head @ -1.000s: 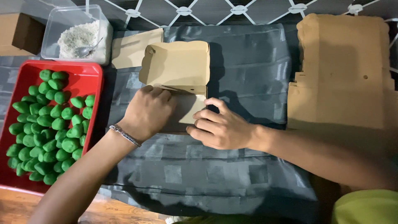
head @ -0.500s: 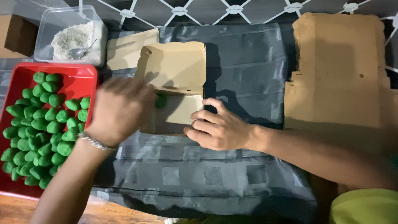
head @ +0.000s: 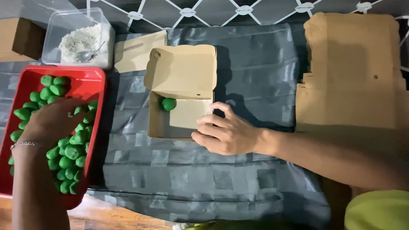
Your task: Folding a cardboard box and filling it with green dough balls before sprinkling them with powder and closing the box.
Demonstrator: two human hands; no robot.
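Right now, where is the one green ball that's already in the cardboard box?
In the head view, the green ball sits in the open cardboard box, in its far left corner under the raised lid, right of the red tray.

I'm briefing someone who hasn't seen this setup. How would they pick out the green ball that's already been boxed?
Start at the open brown cardboard box in the middle of the grey cloth, steadied by the right hand. Inside, in its back left corner, lies a single green ball. Unlike the many green balls heaped in the red tray under the left hand, it lies alone.
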